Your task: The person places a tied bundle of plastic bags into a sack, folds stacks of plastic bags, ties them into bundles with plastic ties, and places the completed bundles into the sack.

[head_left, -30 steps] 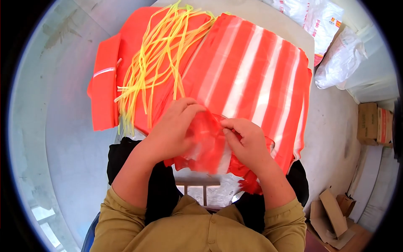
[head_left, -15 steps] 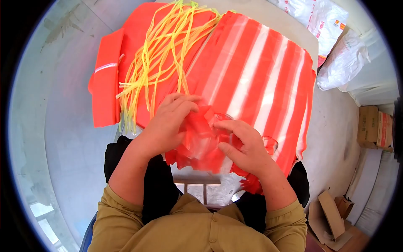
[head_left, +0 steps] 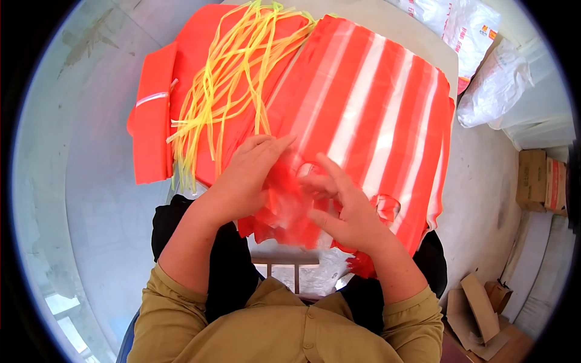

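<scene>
A pile of red and white striped sheets [head_left: 375,115] covers the right of the table, with ragged red edges toward my lap. Over its near edge, a crumpled red translucent piece [head_left: 289,209] lies blurred between my hands. My left hand [head_left: 251,175] is at its left side, upper fingers stretched out; its lower fingers are partly hidden. On the right, my right hand [head_left: 345,206] has its fingers spread beside the piece. Yellow strips [head_left: 233,78] lie loose over red sheets [head_left: 193,36] beyond my left hand. A folded red bundle [head_left: 152,121] with a pale band is at the left.
The pale tabletop [head_left: 417,30] shows behind the pile. White plastic bags [head_left: 496,81] stand beyond its right edge. Cardboard boxes [head_left: 532,180] are at the far right, and an opened carton [head_left: 478,311] is on the floor at lower right.
My right hand has gone from a pinch on the red material to spread fingers. The fingers of my left hand have stretched out, and the red piece between the hands has sunk and changed shape.
</scene>
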The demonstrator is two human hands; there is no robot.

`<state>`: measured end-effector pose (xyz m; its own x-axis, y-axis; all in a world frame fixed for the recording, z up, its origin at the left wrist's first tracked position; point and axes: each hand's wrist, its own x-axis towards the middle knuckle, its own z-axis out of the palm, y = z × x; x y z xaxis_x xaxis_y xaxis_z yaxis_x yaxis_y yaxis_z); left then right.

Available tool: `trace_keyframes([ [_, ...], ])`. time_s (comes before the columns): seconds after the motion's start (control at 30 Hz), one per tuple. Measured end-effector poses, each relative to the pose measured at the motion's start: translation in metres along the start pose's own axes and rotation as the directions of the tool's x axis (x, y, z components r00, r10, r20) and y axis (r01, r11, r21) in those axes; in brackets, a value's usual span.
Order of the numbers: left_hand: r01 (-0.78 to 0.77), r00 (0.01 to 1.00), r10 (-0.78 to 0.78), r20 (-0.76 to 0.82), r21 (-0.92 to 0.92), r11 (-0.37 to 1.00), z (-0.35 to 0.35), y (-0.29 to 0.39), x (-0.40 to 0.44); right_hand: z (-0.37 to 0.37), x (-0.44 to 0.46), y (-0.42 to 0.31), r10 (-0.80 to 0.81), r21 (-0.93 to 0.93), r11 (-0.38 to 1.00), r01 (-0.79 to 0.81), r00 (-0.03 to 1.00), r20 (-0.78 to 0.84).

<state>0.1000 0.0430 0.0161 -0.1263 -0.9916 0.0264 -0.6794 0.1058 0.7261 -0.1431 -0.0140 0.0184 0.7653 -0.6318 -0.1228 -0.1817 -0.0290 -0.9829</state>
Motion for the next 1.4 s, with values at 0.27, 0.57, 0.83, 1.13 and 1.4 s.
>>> trace_keyframes([
  [0.27,-0.193,0.981,0.190,0.032,0.095,0.977,-0.007,-0.021,-0.009,-0.003,-0.006,-0.007,0.004,-0.002,1.000,-0.004,1.000,0.009],
  [0.57,-0.197,0.980,0.200,-0.001,0.161,0.967,-0.009,-0.022,-0.018,0.014,-0.003,0.001,-0.362,-0.428,0.837,0.341,0.932,0.035],
  [0.83,-0.244,0.968,0.252,-0.020,0.188,0.951,0.005,-0.001,0.006,0.017,0.011,-0.002,-0.516,-0.711,0.624,0.323,0.854,-0.065],
  [1.13,-0.129,0.986,0.141,-0.091,0.128,0.983,0.005,0.010,0.023,-0.003,0.015,0.004,-0.072,-0.276,0.961,-0.036,0.926,-0.371],
  [1.4,-0.084,0.984,0.091,-0.151,0.050,0.995,0.007,-0.005,0.046,-0.034,0.018,0.015,0.079,0.058,0.997,-0.059,0.877,-0.475],
])
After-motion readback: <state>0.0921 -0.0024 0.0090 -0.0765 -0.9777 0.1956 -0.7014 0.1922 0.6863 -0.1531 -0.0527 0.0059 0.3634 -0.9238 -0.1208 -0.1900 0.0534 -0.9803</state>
